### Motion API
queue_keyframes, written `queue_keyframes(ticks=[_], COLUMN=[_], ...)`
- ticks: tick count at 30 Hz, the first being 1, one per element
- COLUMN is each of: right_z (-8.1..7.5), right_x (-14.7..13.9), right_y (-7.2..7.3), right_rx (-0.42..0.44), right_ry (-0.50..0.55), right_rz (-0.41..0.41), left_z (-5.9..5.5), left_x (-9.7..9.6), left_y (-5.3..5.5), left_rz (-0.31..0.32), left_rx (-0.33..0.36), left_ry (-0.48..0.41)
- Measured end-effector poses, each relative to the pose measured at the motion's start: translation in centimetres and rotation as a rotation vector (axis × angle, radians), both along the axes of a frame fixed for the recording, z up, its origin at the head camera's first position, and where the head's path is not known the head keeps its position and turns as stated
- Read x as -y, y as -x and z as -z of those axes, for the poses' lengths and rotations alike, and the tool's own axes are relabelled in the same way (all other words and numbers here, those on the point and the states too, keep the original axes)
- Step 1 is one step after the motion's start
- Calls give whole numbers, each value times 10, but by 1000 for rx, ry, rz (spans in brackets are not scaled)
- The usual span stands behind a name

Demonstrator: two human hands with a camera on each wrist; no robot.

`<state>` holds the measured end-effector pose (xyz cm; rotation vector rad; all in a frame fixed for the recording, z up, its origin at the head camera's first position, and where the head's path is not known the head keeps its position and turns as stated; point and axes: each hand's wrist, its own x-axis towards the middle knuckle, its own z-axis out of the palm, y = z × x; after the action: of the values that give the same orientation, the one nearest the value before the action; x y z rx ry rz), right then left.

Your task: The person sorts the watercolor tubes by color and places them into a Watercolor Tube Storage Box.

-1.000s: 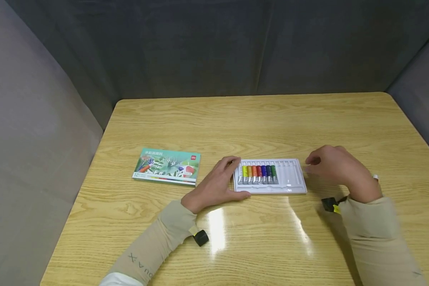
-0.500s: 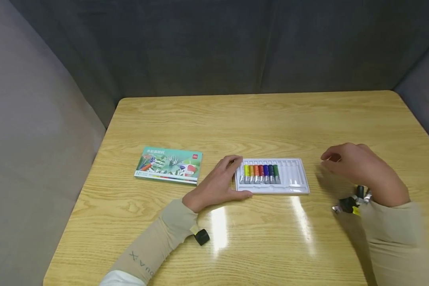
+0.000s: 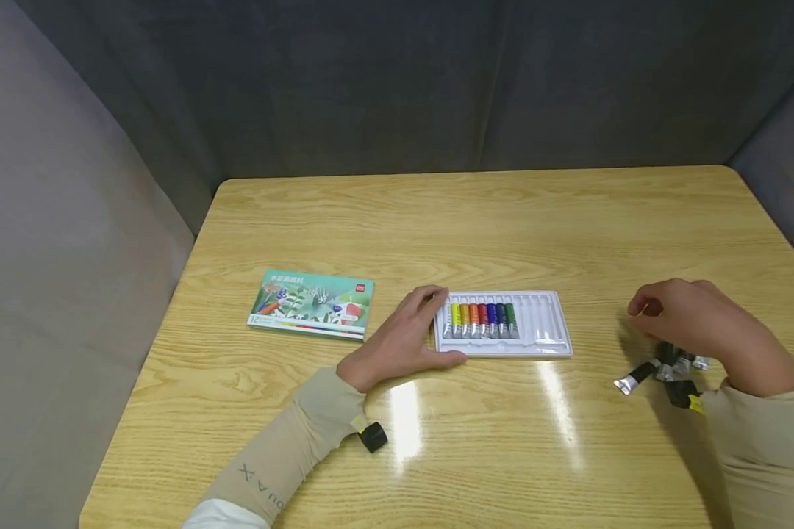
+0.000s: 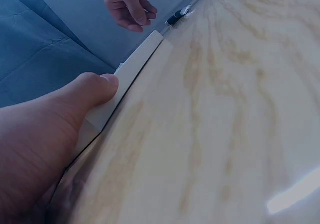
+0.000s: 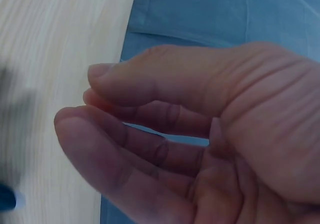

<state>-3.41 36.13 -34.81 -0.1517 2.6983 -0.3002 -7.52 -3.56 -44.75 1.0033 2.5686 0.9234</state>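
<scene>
My left hand (image 3: 400,342) grips the left end of a white plastic paint tray (image 3: 544,327), thumb along its front edge and fingers at the back edge. In the left wrist view the thumb presses the tray's side wall (image 4: 132,68). Several paint tubes (image 3: 483,323), white through yellow, red, blue and green, lie side by side in the tray's left part; the slots at its right end are bare. My right hand (image 3: 701,316) hovers over loose tubes at the right, its fingers loosely bent with nothing between them. A black-capped tube (image 3: 637,377) lies nearest; others are partly hidden under the hand.
A green illustrated paint box (image 3: 309,305) lies flat on the wooden table (image 3: 437,235), left of the tray. Grey and dark cloth walls (image 3: 370,88) stand around the table's back and sides.
My right hand has moved right, away from the tray's right end to above the loose tubes, bringing more of them into view. The left hand stays on the tray.
</scene>
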Motion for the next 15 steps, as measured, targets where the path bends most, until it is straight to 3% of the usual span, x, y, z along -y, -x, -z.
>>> queue_keyframes(ticks=[8, 15], right_z=[5, 9], right_x=[-14, -19], right_y=[-6, -11], right_rx=[68, 118], right_ry=[-10, -4], right_rz=[56, 51], left_z=[1, 2], left_x=[0, 1], left_y=[1, 2], left_rz=[1, -8], left_rx=[-1, 7], left_ry=[-4, -5])
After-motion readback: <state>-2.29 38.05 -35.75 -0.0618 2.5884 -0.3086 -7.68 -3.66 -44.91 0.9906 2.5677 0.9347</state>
